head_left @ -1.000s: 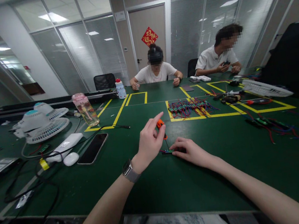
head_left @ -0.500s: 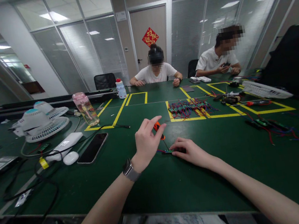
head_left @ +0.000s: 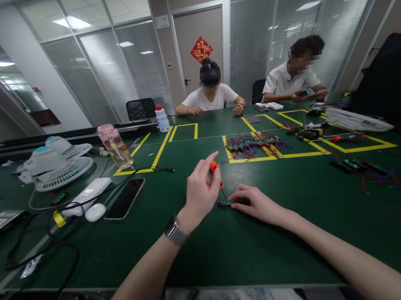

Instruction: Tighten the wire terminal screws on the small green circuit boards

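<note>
Risk first: your screwdriver (head_left: 215, 170) stands nearly upright with its thin tip down on the small circuit board (head_left: 224, 203). My read is that if you lean it or push off-axis, the tip could skip off and scratch the board or jab your right fingers, which sit right beside it. The board is light and only pinned by fingertips, so twisting force could spin it on the table (head_left: 239, 250).

Grip: your left hand (head_left: 200, 193) is curled closed around the orange handle, thumb and forefinger pinched near the top, other fingers wrapped lower. Watch (head_left: 174, 230) on that wrist. Your right hand (head_left: 256, 203) lies flat and low, fingers mostly closed, pressing down on the right end of the board; can't tell how much of the board it covers. The board lies on the table between your two hands, centre of the view.

Further out: phone (head_left: 124, 199) and mouse (head_left: 95, 212) to the left, well apart. Beyond, a bundle of wired boards (head_left: 253, 144) in a yellow-taped box, bottle (head_left: 115, 145) and fans (head_left: 56, 165) left. Two other people sit at the far edge, hands on their own things.
</note>
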### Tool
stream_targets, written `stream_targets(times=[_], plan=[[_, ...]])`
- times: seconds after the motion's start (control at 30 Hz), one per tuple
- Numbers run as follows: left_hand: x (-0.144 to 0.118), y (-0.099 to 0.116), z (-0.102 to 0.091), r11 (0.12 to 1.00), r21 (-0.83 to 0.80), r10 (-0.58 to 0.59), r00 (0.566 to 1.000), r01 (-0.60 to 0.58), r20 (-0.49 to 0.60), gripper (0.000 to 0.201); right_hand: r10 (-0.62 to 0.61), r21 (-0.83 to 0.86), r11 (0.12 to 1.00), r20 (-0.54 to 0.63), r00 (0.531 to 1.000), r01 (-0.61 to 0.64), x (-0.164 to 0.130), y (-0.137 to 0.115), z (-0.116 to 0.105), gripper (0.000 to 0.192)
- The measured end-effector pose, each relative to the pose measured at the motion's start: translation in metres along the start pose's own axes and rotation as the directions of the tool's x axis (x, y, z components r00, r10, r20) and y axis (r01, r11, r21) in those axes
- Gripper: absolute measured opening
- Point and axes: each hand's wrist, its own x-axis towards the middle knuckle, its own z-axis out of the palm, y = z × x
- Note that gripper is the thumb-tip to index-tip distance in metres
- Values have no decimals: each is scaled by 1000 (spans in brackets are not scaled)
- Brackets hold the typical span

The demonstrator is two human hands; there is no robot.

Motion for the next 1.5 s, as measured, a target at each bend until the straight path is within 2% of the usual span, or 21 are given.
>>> stream_targets(times=[0.13, 0.27, 0.47, 0.6, 0.77, 0.93, 1.03, 1.17, 1.33, 1.5], plan=[[1, -2, 0, 1000, 29, -8, 999, 9, -32, 29, 7, 1, 1000, -7, 1000, -7, 0, 0, 0, 15], [1, -1, 0, 1000, 17, -22, 1000, 22, 4, 32, 6, 3, 1000, -5, 1000, -6, 0, 1, 1, 15], [1, -2, 0, 996, 91, 13, 997, -6, -70, 30, 6, -15, 1000, -5, 1000, -6, 0, 0, 1, 15], [0, -2, 2, 1000, 2, 9, 1000, -9, 0, 36, 4, -6, 1000, -1, 1000, -4, 0, -1, 1, 15], [0, -1, 1, 1000, -5, 24, 1000, -24, -12, 32, -1, -4, 1000, -5, 1000, 1, 0, -1, 0, 15], [0, -1, 0, 998, -63, -17, 999, 20, 51, 40, -2, -11, 1000, -2, 1000, 2, 0, -1, 0, 15], [0, -2, 2, 993, -118, -28, 999, 31, 27, 39, -1, -11, 1000, -3, 1000, 1, 0, 0, 0, 15], [1, -3, 2, 994, -102, -31, 999, 32, 11, 30, 1, -9, 1000, -5, 1000, -1, 0, -1, 0, 15], [1, -1, 1, 987, -139, -68, 996, 74, 49, 38, 9, -7, 1000, 0, 1000, -9, 0, -3, 0, 15], [3, -2, 0, 995, -81, -57, 998, 55, -27, 26, 9, -12, 1000, 2, 1000, -9, 0, -2, 0, 16]])
